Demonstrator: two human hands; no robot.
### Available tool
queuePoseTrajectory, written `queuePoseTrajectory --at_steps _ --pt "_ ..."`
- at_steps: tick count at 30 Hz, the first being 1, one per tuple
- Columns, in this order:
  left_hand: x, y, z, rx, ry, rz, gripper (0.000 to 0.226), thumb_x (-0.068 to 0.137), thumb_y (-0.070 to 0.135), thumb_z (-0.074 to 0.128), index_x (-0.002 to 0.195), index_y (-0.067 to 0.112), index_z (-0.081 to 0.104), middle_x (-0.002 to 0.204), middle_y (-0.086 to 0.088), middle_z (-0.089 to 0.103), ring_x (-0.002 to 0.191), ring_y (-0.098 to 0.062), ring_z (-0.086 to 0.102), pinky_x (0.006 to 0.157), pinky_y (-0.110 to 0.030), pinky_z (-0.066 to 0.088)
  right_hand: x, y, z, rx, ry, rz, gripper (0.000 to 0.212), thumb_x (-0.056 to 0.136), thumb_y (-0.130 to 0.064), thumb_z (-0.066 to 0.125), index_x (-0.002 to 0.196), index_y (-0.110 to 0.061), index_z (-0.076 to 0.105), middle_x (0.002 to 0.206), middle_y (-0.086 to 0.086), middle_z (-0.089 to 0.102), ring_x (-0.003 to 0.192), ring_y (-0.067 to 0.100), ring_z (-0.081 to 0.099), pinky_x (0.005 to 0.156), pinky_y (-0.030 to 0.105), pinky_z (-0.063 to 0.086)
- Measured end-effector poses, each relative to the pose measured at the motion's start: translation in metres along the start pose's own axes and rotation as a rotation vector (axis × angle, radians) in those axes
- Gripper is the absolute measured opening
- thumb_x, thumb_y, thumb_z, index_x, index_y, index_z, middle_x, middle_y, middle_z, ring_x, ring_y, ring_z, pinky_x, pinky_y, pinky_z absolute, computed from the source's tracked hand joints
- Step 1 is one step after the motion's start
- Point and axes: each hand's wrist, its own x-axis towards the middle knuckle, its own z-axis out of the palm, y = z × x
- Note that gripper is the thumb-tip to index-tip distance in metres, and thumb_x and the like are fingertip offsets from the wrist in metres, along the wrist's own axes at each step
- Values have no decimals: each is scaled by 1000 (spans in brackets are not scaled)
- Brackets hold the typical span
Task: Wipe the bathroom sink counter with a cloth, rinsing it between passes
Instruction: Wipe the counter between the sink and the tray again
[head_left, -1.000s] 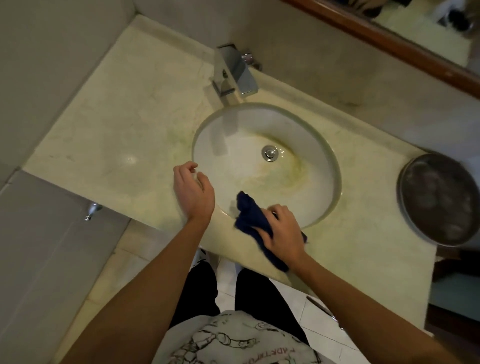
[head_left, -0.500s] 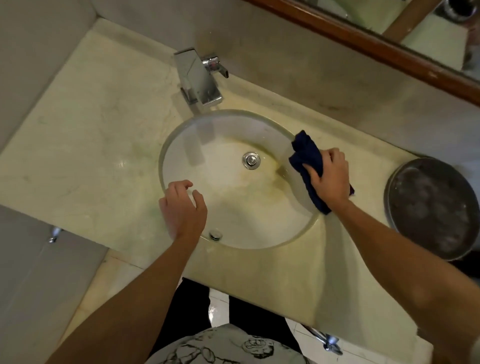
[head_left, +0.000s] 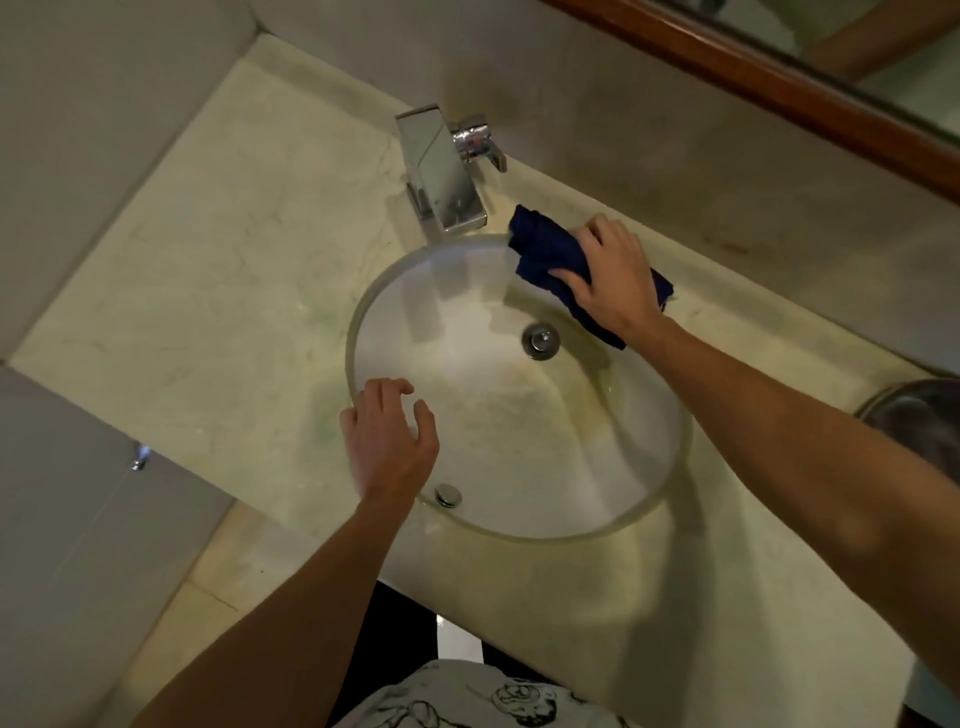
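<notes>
The right hand (head_left: 615, 283) presses a dark blue cloth (head_left: 545, 249) onto the desk (head_left: 218, 249) at the far rim of the sink (head_left: 519, 415), just right of the chrome tap (head_left: 441, 171). Its fingers (head_left: 597, 234) lie spread over the bunched cloth, the thumb hooked on the fold hanging toward the basin. The left hand (head_left: 389, 441) rests at the near-left rim of the sink, fingers loosely curled and grasping nothing. Inside the sink sit a drain plug (head_left: 540, 340) and an overflow hole (head_left: 448, 494). A round dark metal dish (head_left: 919, 415) sits right of the sink, at the frame edge.
</notes>
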Motion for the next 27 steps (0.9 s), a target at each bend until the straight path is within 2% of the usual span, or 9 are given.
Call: queuePoseTrajectory --at_steps 2,5,8,11,14,17,19,23,27 --pt "-1 0 -1 -16 13 2 28 96 35 41 111 17 56 113 2 57 92 -22 59 92 -41 40 -11 -14 6 60 -11 16 43 97 -42 61 126 -11 59 110 11 57 99 31 53 88 43 44" --pt "-4 0 -4 -125 60 -5 31 100 34 41 117 13 56 122 -4 55 105 -26 58 95 -41 41 -27 -52 17 157 -220 -16 41 95 -45 63 122 -14 60 114 8 58 102 27 57 88 40 46" --pt "-7 1 -6 -234 131 -19 37 100 32 41 123 7 55 133 -11 50 115 -29 51 98 -46 44 -45 -96 29 147 -451 -302 42 92 -45 67 123 -16 62 113 6 58 100 27 56 83 41 46" --pt "-6 -2 -4 -308 154 -24 40 100 33 39 127 6 53 136 -9 46 119 -29 48 98 -57 46 -74 -130 49 37 -577 -646 47 90 -47 67 124 -15 63 112 7 61 94 28 56 75 40 44" --pt "-7 -6 -2 -355 186 0 46 102 37 38 130 5 54 139 -12 47 124 -34 49 97 -60 47 -100 -157 64 126 -575 -731 40 82 -28 76 118 -13 67 110 7 66 83 26 56 69 38 47" --pt "-6 -5 -4 -349 185 -8 55 102 44 37 136 5 52 145 -16 48 131 -34 48 107 -57 42 -79 -186 69 238 -473 -556 22 86 -23 67 105 -13 65 98 5 61 75 18 44 65 40 50" --pt "-5 -4 -4 -346 181 -14 59 102 46 38 143 5 49 150 -16 45 137 -32 44 112 -54 38 -45 -201 74 266 -395 -389 27 92 -29 58 111 -10 63 104 8 60 81 19 48 70 37 47" --pt "-4 -6 -2 -329 165 8 62 105 45 34 149 3 43 154 -18 42 141 -32 42 113 -56 38 13 -202 79 234 -240 -33 40 96 -38 63 119 -6 62 123 13 61 105 33 61 83 41 51" --pt "-4 -7 -1 -323 173 19 54 102 33 44 148 5 44 151 -16 43 138 -34 44 111 -56 40 33 -161 64 214 -57 290 45 98 -44 60 126 -10 59 121 13 64 105 31 62 85 40 51"
